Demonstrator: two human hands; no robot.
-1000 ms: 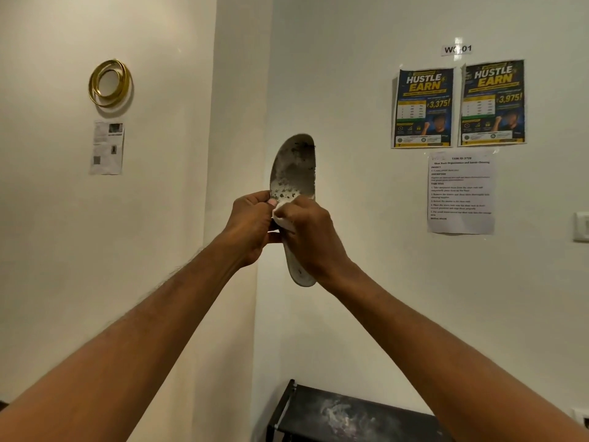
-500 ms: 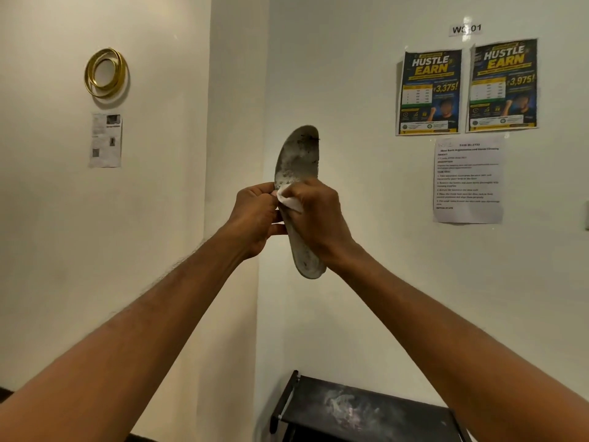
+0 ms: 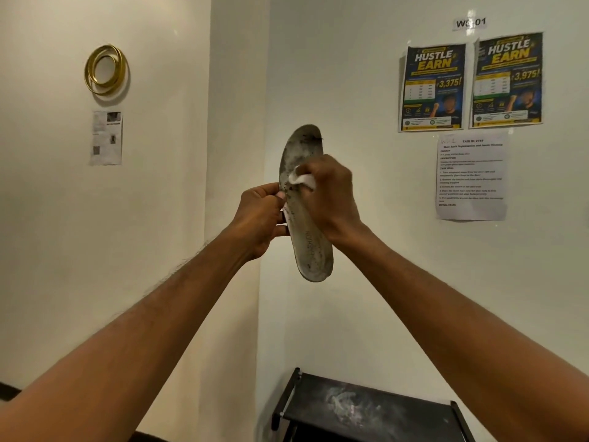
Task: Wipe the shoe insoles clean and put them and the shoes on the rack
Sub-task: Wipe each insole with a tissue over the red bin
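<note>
Insole, grey and speckled with dirt, is held upright in the air high above the black rack, toe end up. The left hand pinches its edge at mid-length, fingers curled round it. The right hand curls its fingers on a white wipe, pressing it against the insole's upper face.

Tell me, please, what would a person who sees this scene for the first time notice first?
The eye goes first to the dirty grey insole held upright in the centre, gripped at its edge by the left hand while the right hand presses a white wipe on its upper part. Next come the two blue and yellow posters at upper right, and the black rack with a dusty smear at the bottom.
</note>
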